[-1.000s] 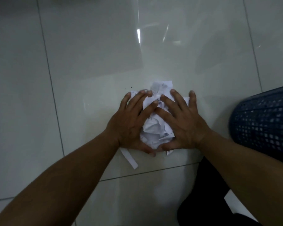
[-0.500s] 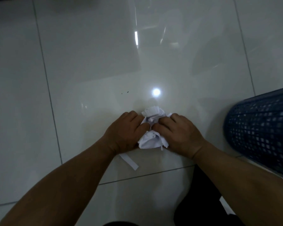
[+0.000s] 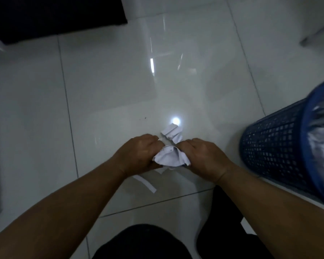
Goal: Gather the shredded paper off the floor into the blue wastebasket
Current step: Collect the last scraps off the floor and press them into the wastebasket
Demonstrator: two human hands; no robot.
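My left hand (image 3: pixel 138 154): fingers curled, gripping the left side of the wad of shredded paper (image 3: pixel 170 158).
My right hand (image 3: pixel 202 156): fingers curled as well, gripping the wad's right side, so I squeeze it between both hands.
Crumpled scrap (image 3: pixel 171 132): just beyond my knuckles; I cannot tell if it touches the wad.
Loose strip (image 3: pixel 144 184): flat on the floor (image 3: pixel 101 90), beside my left wrist.
Blue wastebasket (image 3: pixel 273 146): near my right hand, apart from it, white shreds inside.
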